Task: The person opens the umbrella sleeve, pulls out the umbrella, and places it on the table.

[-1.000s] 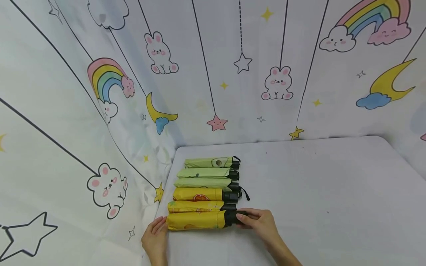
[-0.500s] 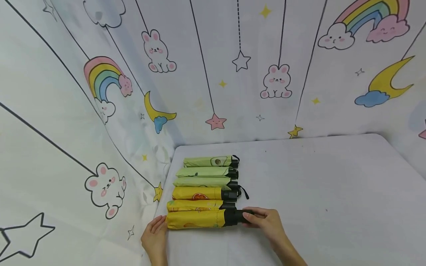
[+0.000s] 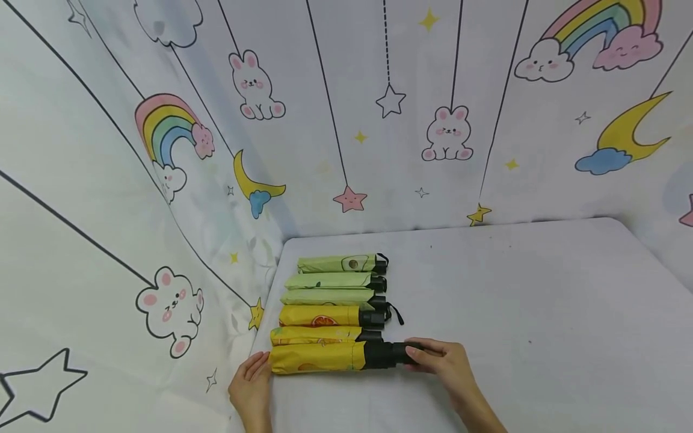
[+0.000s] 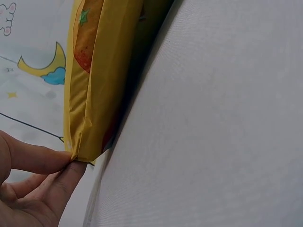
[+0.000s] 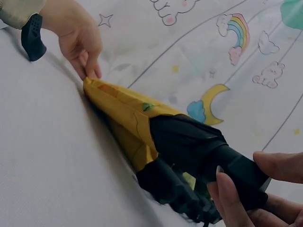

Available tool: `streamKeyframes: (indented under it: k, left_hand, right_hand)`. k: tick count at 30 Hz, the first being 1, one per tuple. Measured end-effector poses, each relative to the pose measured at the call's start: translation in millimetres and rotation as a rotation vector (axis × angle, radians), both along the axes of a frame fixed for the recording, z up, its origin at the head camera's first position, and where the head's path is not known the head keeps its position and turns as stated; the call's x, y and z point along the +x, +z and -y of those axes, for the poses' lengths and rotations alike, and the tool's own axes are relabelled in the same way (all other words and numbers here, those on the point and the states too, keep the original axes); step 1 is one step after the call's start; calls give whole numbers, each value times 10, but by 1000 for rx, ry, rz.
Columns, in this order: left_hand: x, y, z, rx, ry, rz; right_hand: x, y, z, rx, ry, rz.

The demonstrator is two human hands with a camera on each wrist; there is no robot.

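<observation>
A folded yellow umbrella (image 3: 319, 358) in a fruit-print sleeve lies nearest the front of the table, its black handle end pointing right. My left hand (image 3: 251, 385) is at its left end. In the left wrist view, thumb and fingertips pinch the tip of the yellow sleeve (image 4: 102, 99). My right hand (image 3: 446, 364) grips the end of the black handle (image 5: 241, 170) between thumb and fingers. In the head view, a long black stretch (image 3: 381, 355) shows between the sleeve's edge and the right hand.
Behind it lie two more yellow umbrellas, one plain-ended (image 3: 314, 335) and one with an orange-slice print (image 3: 319, 316). Farther back are three green umbrellas, the rearmost with an avocado print (image 3: 335, 264). The white table (image 3: 514, 300) meets a patterned curtain (image 3: 325, 120) behind and at left.
My right hand has drawn the black handle to the right, and more black shows beyond the yellow sleeve. The left hand has stayed at the sleeve's left end. The head view has shifted slightly.
</observation>
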State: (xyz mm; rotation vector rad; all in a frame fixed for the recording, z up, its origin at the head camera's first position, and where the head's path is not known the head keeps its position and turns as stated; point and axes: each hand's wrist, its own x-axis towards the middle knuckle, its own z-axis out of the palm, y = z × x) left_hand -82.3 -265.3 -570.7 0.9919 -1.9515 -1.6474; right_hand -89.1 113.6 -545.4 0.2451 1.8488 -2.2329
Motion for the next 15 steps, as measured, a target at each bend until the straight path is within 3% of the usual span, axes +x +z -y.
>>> streamKeyframes:
  k: [15]
  left_hand:
    - [9,1,-22,1,-1,-16]
  right_hand:
    - [31,72,-191,49,-16,3]
